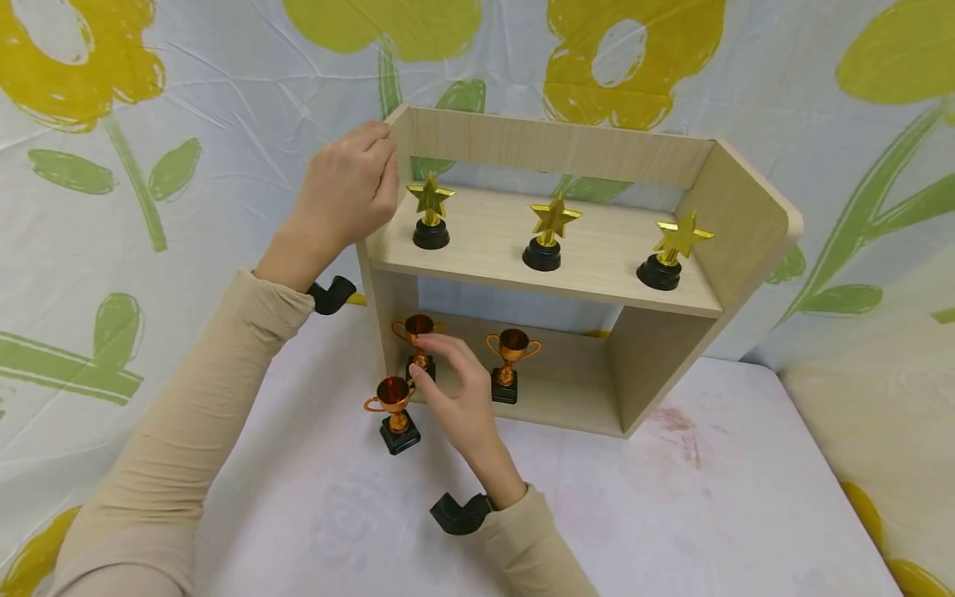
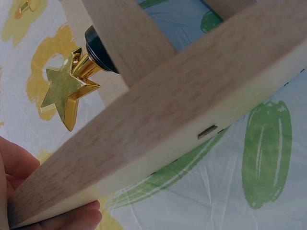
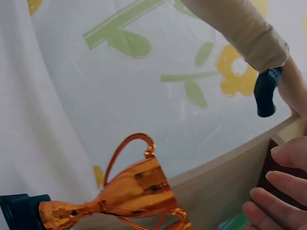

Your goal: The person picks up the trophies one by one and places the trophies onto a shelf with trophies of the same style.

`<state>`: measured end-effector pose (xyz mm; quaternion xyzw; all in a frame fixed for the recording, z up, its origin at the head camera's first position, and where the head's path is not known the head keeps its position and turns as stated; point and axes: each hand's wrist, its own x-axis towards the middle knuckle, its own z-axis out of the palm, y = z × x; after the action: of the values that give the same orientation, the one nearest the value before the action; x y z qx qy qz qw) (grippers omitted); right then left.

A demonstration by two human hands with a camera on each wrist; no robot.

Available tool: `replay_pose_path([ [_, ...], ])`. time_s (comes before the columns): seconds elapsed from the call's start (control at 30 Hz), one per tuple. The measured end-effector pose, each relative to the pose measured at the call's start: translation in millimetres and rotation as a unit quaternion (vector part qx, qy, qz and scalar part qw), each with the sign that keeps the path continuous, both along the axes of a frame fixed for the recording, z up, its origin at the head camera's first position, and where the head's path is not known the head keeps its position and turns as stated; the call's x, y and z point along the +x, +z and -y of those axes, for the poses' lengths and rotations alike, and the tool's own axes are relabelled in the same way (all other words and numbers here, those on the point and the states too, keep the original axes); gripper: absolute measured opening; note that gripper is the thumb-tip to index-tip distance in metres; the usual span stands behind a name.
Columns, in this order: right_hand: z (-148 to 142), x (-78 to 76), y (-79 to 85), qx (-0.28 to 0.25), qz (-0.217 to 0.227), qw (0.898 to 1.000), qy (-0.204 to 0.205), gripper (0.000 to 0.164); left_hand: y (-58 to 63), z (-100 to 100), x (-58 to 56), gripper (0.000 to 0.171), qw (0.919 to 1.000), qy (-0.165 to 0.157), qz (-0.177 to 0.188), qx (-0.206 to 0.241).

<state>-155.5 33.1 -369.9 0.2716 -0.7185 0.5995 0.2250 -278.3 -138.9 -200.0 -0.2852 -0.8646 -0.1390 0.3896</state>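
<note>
In the head view my left hand (image 1: 346,182) grips the upper left side panel of a pale wooden shelf (image 1: 485,278); the left wrist view shows fingers on both faces of that panel (image 2: 144,124). My right hand (image 1: 462,394) is at the lower level, thumb and index finger apart, in front of a bronze two-handled trophy cup (image 1: 419,327). Another bronze cup (image 1: 393,398) is left of the thumb, before the shelf's left end. The right wrist view has a cup (image 3: 139,189) apart from the spread fingers (image 3: 276,201). A third cup (image 1: 513,352) stands right of the hand.
Gold star trophies on black bases stand along the upper level: left (image 1: 430,211), middle (image 1: 550,232) and right (image 1: 674,253). The shelf stands on a white-covered table (image 1: 597,506). A flower-printed cloth (image 1: 246,108) hangs behind. Black mounts (image 1: 461,514) sit at both wrists.
</note>
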Motion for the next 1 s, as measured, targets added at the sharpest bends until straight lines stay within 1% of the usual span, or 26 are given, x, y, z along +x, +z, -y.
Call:
replay_pose_path([
  [0.13, 4.6, 0.5, -6.0, 0.016, 0.005, 1.000, 0.003, 0.031, 0.3, 0.6, 0.2, 0.035, 1.0000, 0.002, 0.004, -0.002],
  [0.3, 8.9, -1.0, -13.4, 0.025, 0.010, 1.000, 0.008, 0.030, 1.0, 1.1, 0.2, 0.036, 0.9999, 0.004, 0.009, -0.003],
  [0.4, 10.2, -2.5, -18.6, 0.033, 0.015, 0.999, 0.018, 0.031, 1.0, 1.4, 0.3, 0.036, 1.0000, 0.003, 0.008, -0.004],
  [0.63, 11.7, -2.9, -28.2, 0.047, 0.058, 0.995, 0.060, 0.040, 1.1, 1.1, 0.6, 0.035, 0.9999, 0.000, 0.009, -0.010],
  [0.73, 12.5, -4.0, -31.1, 0.057, 0.068, 0.994, 0.066, 0.045, 1.3, 1.0, 0.6, 0.035, 0.9999, 0.000, 0.011, -0.009],
  [0.93, 15.9, -25.7, -67.9, 0.081, 0.076, 0.991, 0.074, 0.055, 1.3, 1.9, 0.5, 0.035, 0.9999, 0.001, 0.007, -0.008],
  [0.97, 16.0, -28.7, -73.0, 0.083, 0.082, 0.990, 0.076, 0.055, 1.3, 2.1, 0.4, 0.035, 1.0000, 0.001, 0.006, -0.007],
  [1.0, 15.8, -29.1, -74.2, 0.084, 0.086, 0.990, 0.078, 0.055, 1.3, 2.3, 0.4, 0.035, 1.0000, 0.001, 0.006, -0.007],
])
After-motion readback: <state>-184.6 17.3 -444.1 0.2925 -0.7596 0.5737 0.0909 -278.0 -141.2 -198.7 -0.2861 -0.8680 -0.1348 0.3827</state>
